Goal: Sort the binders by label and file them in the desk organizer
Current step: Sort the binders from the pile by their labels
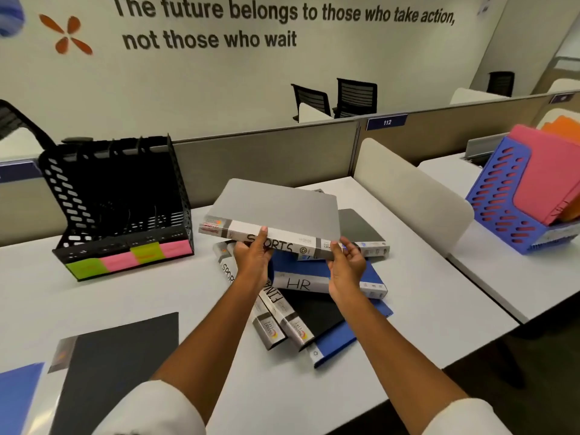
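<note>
A grey binder (276, 208) with SPORTS on its spine is held flat above the pile. My left hand (252, 259) grips its spine from below, thumb on the label. My right hand (346, 265) pinches the spine's right end. Under it lies a loose pile: a blue binder marked HR (301, 282), a black binder (314, 312) whose spine label is partly hidden, another SPORTS binder (226, 268) and a dark grey one (361, 229). The black desk organizer (116, 202) stands at the left, with green and pink sticky notes (131, 257) along its front.
A black binder (116, 365) and a blue one (15, 397) lie at the near left of the white desk (408, 277). A blue organizer (508, 199) with pink and orange folders stands on the neighbouring desk, beyond a beige divider (408, 186).
</note>
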`<state>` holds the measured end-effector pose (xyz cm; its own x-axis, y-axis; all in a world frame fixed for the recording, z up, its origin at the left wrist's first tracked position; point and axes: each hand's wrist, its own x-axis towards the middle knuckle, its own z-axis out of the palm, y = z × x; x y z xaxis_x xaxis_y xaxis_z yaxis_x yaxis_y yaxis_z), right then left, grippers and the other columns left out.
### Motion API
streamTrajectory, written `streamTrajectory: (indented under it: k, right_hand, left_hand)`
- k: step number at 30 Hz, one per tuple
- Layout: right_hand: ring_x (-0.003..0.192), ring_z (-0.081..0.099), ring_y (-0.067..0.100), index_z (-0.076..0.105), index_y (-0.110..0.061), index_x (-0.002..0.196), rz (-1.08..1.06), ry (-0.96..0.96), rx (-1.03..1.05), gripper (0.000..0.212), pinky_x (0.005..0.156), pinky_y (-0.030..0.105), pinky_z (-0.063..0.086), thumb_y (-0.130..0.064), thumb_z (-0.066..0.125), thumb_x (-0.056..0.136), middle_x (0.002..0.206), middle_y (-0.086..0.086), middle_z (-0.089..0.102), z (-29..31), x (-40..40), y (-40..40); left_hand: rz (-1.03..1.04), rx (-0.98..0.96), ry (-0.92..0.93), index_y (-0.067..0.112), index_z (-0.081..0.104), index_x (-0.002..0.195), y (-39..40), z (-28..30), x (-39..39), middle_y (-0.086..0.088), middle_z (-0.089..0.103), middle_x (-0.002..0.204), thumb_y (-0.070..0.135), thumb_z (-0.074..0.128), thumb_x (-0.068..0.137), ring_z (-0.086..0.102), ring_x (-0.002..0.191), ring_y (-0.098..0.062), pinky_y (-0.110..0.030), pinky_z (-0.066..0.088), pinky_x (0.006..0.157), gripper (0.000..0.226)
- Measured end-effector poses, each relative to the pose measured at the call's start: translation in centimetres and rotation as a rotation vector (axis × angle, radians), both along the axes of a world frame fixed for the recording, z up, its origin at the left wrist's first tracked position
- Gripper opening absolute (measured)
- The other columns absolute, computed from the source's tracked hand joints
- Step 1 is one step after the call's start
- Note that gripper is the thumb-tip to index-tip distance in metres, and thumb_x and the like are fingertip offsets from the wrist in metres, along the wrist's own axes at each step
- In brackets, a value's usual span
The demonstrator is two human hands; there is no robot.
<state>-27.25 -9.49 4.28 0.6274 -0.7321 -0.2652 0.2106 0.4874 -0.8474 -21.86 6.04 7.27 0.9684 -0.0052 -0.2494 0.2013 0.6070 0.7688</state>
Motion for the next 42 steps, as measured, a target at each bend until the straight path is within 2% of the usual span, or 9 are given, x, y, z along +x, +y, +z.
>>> streamTrajectory:
  k: [5,8,13,18,23,28,33,37,42]
  right_hand:
    - [0.086,0.068,0.016,0.063,-0.014,0.112,0.07,0.02,-0.048,0.027,0.061,0.022,0.055,-0.009,0.07,0.086,0.095,0.006,0.067,-0.8,-3.0,7.5]
    - [0.087,0.069,0.017,0.06,-0.018,0.115,0.157,0.019,-0.134,0.036,0.073,0.03,0.058,-0.017,0.076,0.082,0.091,0.006,0.067,-1.6,-4.7,11.2]
    - [0.088,0.068,0.016,0.057,-0.024,0.12,0.26,0.099,-0.342,0.041,0.077,0.034,0.059,-0.029,0.074,0.084,0.096,0.005,0.067,-3.2,-6.8,15.7]
    - [0.101,0.066,0.018,0.055,-0.028,0.124,0.419,0.213,-0.42,0.039,0.089,0.04,0.056,-0.042,0.065,0.089,0.111,-0.002,0.067,-6.1,-8.3,17.6]
    - [0.102,0.061,0.013,0.056,-0.026,0.11,0.653,0.317,-0.699,0.015,0.084,0.023,0.047,-0.024,0.057,0.096,0.107,-0.004,0.065,-8.1,-9.8,18.6]
    - [0.115,0.056,0.017,0.056,-0.016,0.118,0.894,0.373,-0.877,0.023,0.092,0.024,0.044,-0.016,0.055,0.095,0.117,-0.001,0.06,-10.7,-9.3,18.3]
    - [0.143,0.027,0.018,0.027,-0.012,0.151,1.058,0.406,-0.993,0.061,0.117,0.029,0.023,-0.009,0.053,0.095,0.153,0.003,0.031,-11.7,-7.7,18.4]
    - [0.149,0.007,0.019,0.008,-0.012,0.155,1.125,0.45,-1.062,0.075,0.115,0.024,0.01,-0.007,0.053,0.095,0.162,0.003,0.006,-12.5,-6.1,18.3]
    - [0.15,0.0,0.023,0.001,-0.013,0.155,1.033,0.478,-1.08,0.071,0.119,0.031,0.006,-0.021,0.046,0.101,0.163,0.007,-0.003,-13.1,-4.4,16.8]
  left_hand:
    - [-0.009,-0.037,0.047,0.004,0.05,0.117,5.8,-0.8,-1.8,-0.018,0.06,0.114,0.004,0.062,0.09,0.061,0.11,-0.031,-0.05,0.054,0.086,0.029]
    - [0.038,-0.078,0.078,0.013,0.052,0.101,9.5,-1.0,-2.8,-0.013,0.06,0.104,0.003,0.056,0.094,0.06,0.102,-0.027,-0.048,0.053,0.083,0.012]
    - [0.137,-0.096,0.098,0.011,0.049,0.121,15.8,-1.8,-4.4,-0.007,0.061,0.1,0.008,0.052,0.098,0.061,0.094,-0.021,-0.043,0.053,0.08,0.024]
    - [0.285,0.053,0.103,0.011,0.057,0.112,22.1,-3.9,-6.0,-0.003,0.063,0.092,0.018,0.051,0.099,0.062,0.086,-0.019,-0.032,0.053,0.071,0.016]
    - [0.33,0.277,0.143,0.014,0.054,0.106,27.5,-5.4,-8.3,-0.004,0.061,0.085,0.032,0.05,0.099,0.061,0.077,-0.019,-0.033,0.052,0.07,0.02]
    - [0.37,0.377,0.155,0.016,0.053,0.103,30.6,-6.4,-10.3,-0.002,0.058,0.086,0.031,0.049,0.1,0.059,0.079,-0.019,-0.034,0.05,0.074,0.016]
    - [0.382,0.432,0.184,0.031,0.058,0.093,32.5,-7.4,-11.5,0.0,0.06,0.089,0.029,0.05,0.099,0.059,0.079,-0.019,-0.037,0.049,0.08,0.01]
    - [0.413,0.445,0.2,0.031,0.057,0.095,32.2,-8.0,-11.4,0.002,0.063,0.094,0.024,0.049,0.1,0.059,0.08,-0.017,-0.035,0.051,0.078,0.012]
    - [0.419,0.473,0.25,0.013,0.055,0.126,31.4,-9.0,-10.4,-0.01,0.06,0.113,0.027,0.051,0.099,0.06,0.094,-0.028,-0.046,0.048,0.093,0.03]
